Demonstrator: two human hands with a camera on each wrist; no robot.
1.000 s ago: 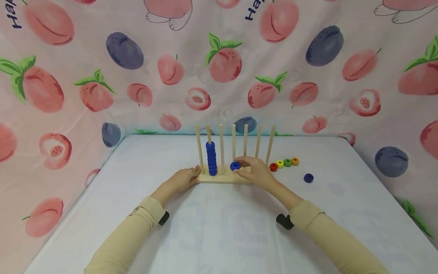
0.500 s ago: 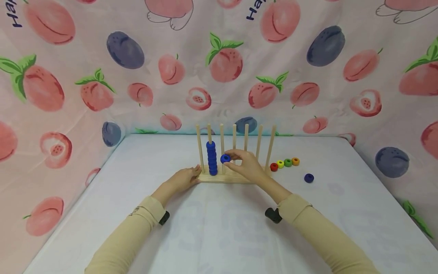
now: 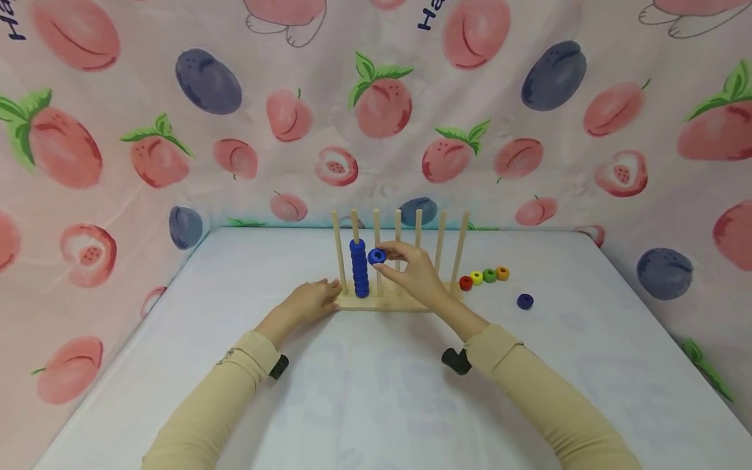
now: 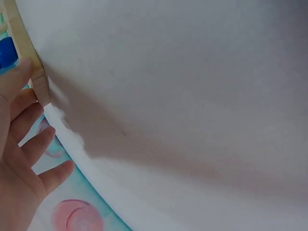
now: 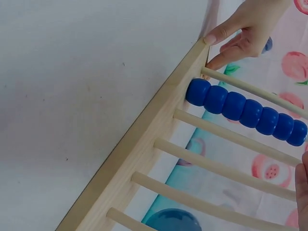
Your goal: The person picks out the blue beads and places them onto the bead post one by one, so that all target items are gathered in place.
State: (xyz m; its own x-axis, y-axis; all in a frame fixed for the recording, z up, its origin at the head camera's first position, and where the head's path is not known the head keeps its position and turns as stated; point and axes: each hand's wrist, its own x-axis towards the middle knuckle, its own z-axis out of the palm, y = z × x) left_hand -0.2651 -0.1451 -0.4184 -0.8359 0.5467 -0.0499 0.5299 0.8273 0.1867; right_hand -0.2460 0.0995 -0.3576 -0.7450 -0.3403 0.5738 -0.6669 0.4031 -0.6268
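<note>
My right hand (image 3: 418,273) pinches a blue bead (image 3: 371,259) between thumb and fingertips. In the head view this bead overlaps the third peg from the left, right of a tall stack of blue beads (image 3: 360,271) on the second peg. Those pegs rise from the wooden base (image 3: 382,303) of a bead-stacking frame. At the base's left end, my left hand (image 3: 305,303) grips the corner with thumb and index finger. Its other fingers spread away from the wood in the left wrist view. Only a sliver of my right hand (image 5: 302,192) shows in the right wrist view; the pinched bead is hidden there.
Right of the frame, a red bead (image 3: 465,283), a yellow bead (image 3: 476,279), a green bead (image 3: 489,276) and an orange bead (image 3: 502,273) lie in a row. A loose blue bead (image 3: 525,301) lies nearer. Fruit-print cloth (image 3: 376,163) hangs behind the white table (image 3: 364,391).
My right hand has carried the blue bead left and upward, from low by the fourth peg to beside the blue stack's upper part. My left hand has stayed at the base's end.
</note>
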